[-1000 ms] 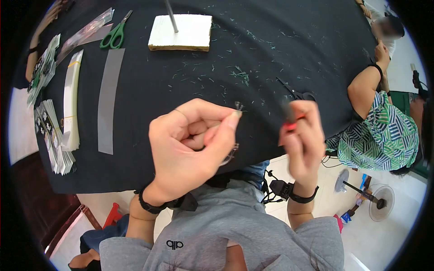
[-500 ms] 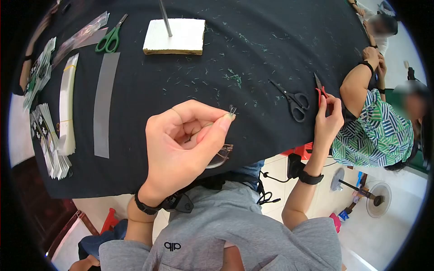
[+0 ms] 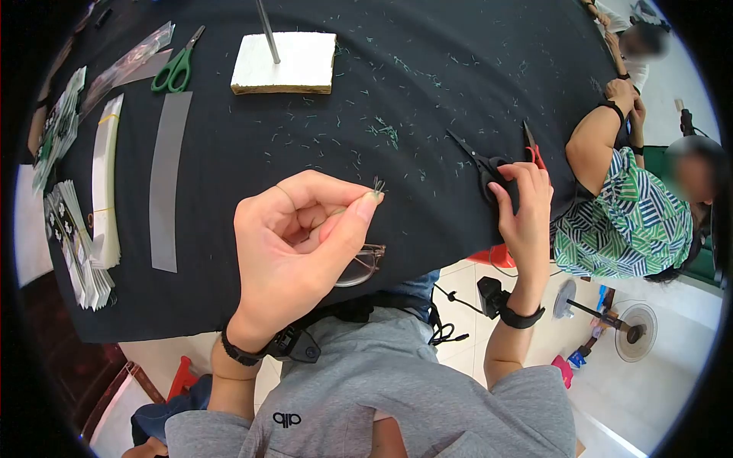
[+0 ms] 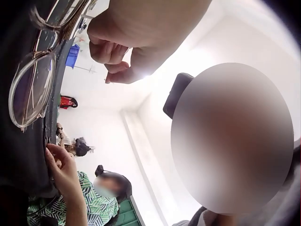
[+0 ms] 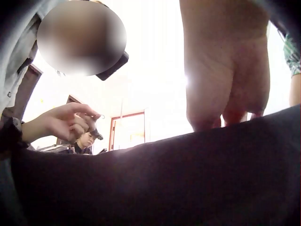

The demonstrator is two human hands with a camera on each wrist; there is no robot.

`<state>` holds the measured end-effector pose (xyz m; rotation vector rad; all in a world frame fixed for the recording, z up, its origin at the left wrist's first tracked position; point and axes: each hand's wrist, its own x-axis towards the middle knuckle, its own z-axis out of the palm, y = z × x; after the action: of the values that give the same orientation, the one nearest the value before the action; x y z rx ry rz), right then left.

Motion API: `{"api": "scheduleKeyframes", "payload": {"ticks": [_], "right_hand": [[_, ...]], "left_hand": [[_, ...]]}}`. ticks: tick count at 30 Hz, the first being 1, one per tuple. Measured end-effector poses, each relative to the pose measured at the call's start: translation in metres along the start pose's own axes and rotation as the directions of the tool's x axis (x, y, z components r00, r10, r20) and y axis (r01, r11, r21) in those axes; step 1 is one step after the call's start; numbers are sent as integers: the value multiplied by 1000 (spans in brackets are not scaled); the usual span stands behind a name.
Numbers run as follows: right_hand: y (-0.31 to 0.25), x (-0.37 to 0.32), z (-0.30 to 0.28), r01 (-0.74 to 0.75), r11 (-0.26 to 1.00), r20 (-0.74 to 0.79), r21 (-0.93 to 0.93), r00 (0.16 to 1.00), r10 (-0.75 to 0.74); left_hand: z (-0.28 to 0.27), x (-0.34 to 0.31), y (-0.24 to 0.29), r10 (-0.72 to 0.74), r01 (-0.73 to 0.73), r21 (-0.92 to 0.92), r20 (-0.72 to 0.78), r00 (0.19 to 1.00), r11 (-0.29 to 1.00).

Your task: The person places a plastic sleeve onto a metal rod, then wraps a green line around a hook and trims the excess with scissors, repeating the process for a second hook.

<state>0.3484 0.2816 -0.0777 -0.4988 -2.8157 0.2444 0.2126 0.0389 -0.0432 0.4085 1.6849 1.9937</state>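
Between its thumb and index fingertip, my left hand [image 3: 294,237] pinches a small tuft of thin greenish strands [image 3: 378,185], raised over the table. The strand ends fan out past the fingertips; the rest of the tuft is hidden. At the table's right, my right hand [image 3: 528,210] has thumb and forefinger at the handle loops of the black scissors [image 3: 486,172], pinching them. The scissors' blades point to the far left. Just beyond that hand lies a red-handled tool [image 3: 532,149] with a pointed dark tip. In the left wrist view my left hand [image 4: 136,42] appears above eyeglasses [image 4: 32,89].
A white block [image 3: 284,65] with an upright metal rod stands at the back. Green clippings [image 3: 385,131] litter the black cloth. Green-handled scissors [image 3: 177,70], a grey strip [image 3: 169,183] and banded white strips [image 3: 107,183] lie left. Another person [image 3: 611,202] sits at the right.
My right hand carried the red-handled tool to the right, let go of it on the cloth, then moved left to the black scissors. My left hand keeps pinching the tuft.
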Motion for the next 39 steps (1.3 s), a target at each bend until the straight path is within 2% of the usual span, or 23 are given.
{"api": "scheduleKeyframes", "payload": {"ticks": [4,7,8,9,10,11,12,14,15,16,18,19,22,29,32,35,39], "right_hand": [[-5,1,2,12,998,-41,-61,999,-14],[-6,-1,4,-128,987,-113,94,984,139],[-9,0,6,-132,987,-113,94,983,142],[-13,2,8,-162,922,-139,353,965,223],[-15,5,11,-167,792,-145,588,941,306],[-15,9,12,-85,883,-236,461,948,214],[-13,13,13,-85,883,-237,462,947,215],[-9,17,14,112,962,-262,247,964,-45],[-11,17,10,80,988,-192,132,980,-53],[-17,20,4,79,988,-193,133,980,-53],[-36,26,-8,-82,993,-75,81,993,88],[-44,30,-6,-17,1000,-183,1,983,17],[-48,32,-14,-7,999,-103,-33,995,4],[-57,33,-12,15,1000,-112,4,994,-14],[-65,32,-17,37,999,-75,40,997,-34],[-73,30,-18,52,999,-60,2,997,-52],[-81,28,-20,91,996,-46,5,995,-91]], "left_hand": [[-2,1,1,-7,7,18,-1,1000,1000],[-2,2,0,-4,4,4,-9,1000,1000],[-4,2,0,-5,5,4,-6,1000,1000],[-6,2,0,10,-10,13,14,1000,1000],[-7,2,0,25,-25,21,34,999,999],[-7,2,-1,25,-26,22,38,999,999],[-6,2,-1,31,-31,10,29,999,999],[-6,1,-1,38,-38,1,20,999,999],[-6,1,-2,37,-36,-12,25,999,999],[-6,1,-2,35,-35,-25,31,999,999],[-6,1,-2,43,-43,-7,43,998,999],[-6,1,-2,52,-53,11,54,997,999],[-10,3,-4,78,-87,81,110,991,993],[-4,6,-6,94,-98,39,100,991,994],[-5,6,-10,87,-99,80,136,987,992],[-6,5,-9,114,-133,114,163,980,984],[-4,5,-4,67,-110,142,276,959,984]]}}
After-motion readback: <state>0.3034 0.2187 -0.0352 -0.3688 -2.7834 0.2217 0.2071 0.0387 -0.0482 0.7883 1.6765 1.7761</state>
